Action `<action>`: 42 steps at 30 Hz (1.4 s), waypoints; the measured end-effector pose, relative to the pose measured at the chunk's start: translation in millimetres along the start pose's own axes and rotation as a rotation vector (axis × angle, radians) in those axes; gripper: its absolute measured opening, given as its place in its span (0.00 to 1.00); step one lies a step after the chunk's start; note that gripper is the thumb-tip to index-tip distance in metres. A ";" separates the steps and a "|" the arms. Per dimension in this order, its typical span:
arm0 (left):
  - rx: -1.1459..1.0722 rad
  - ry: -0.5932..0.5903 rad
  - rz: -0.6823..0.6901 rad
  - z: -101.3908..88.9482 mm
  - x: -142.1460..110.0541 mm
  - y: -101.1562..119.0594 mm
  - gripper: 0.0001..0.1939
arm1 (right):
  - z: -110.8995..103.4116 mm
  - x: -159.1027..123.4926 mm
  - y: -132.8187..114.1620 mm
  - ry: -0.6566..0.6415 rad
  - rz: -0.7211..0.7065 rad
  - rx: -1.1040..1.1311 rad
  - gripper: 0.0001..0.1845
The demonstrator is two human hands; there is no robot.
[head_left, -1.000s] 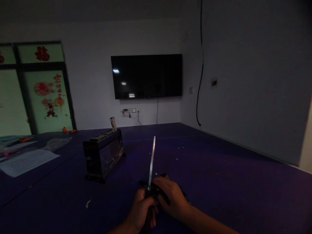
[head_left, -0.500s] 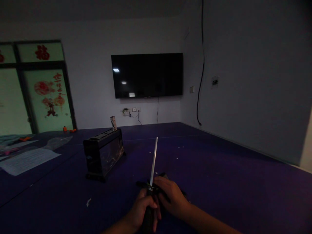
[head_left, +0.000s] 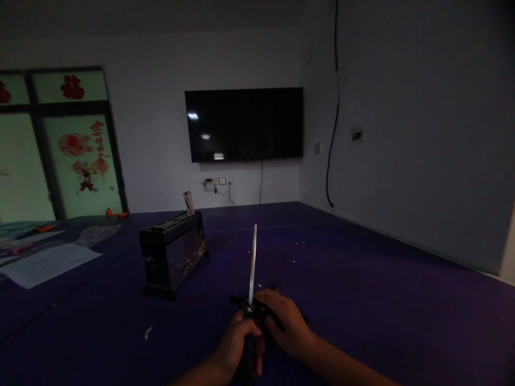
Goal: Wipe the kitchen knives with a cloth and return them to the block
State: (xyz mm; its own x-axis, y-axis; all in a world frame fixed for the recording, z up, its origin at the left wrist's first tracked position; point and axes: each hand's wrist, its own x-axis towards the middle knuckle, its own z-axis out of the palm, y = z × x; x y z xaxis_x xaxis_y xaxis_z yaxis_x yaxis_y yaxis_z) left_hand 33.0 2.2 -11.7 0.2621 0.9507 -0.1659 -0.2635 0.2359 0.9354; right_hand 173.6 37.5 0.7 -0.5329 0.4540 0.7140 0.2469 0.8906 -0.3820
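Note:
My left hand (head_left: 237, 343) is wrapped round the black handle of a long, thin, shiny metal rod (head_left: 253, 262). The rod points away from me, nearly upright in view, and leans slightly right. Dark parts stick out sideways at its base. Just to the right, my right hand (head_left: 290, 328) curls its fingers over a dark piece beside the rod's base. Poor light and the fingers hide what that piece is. Further off to the left, a black box-shaped appliance (head_left: 173, 252) with slots on top stands on the purple surface (head_left: 341, 300).
A patterned cylinder (head_left: 188, 203) rises from the appliance's far end. Printed paper (head_left: 50, 265) and clear plastic (head_left: 96, 234) lie at the left. Small white scraps (head_left: 148, 332) dot the surface. A television (head_left: 245, 126) hangs on the far wall, and a cable (head_left: 332, 139) dangles at the right.
The rod's tip has swung slightly left, so it stands straighter in view. Both hands stay close together round its base, with the right fingers shifted a little. The whole view has drifted slightly.

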 end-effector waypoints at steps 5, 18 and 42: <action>-0.034 -0.019 0.018 -1.3 -1.4 1.1 0.14 | -0.9 -1.8 -0.5 0.015 -0.020 -0.016 0.26; -0.064 -0.062 0.018 -4.1 0.7 2.2 0.08 | 0.0 -1.4 -2.1 0.021 -0.038 0.002 0.28; 0.107 -0.076 0.069 3.6 -3.3 3.8 0.10 | -0.9 1.7 -7.5 -0.042 -0.045 0.007 0.24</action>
State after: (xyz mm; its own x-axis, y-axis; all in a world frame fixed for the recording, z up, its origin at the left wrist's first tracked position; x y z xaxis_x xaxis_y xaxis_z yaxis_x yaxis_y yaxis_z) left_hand 34.5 -0.8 -6.4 0.3176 0.9448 -0.0801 -0.1837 0.1442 0.9723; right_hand 171.6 31.6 5.2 -0.5772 0.4116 0.7053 0.2163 0.9099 -0.3539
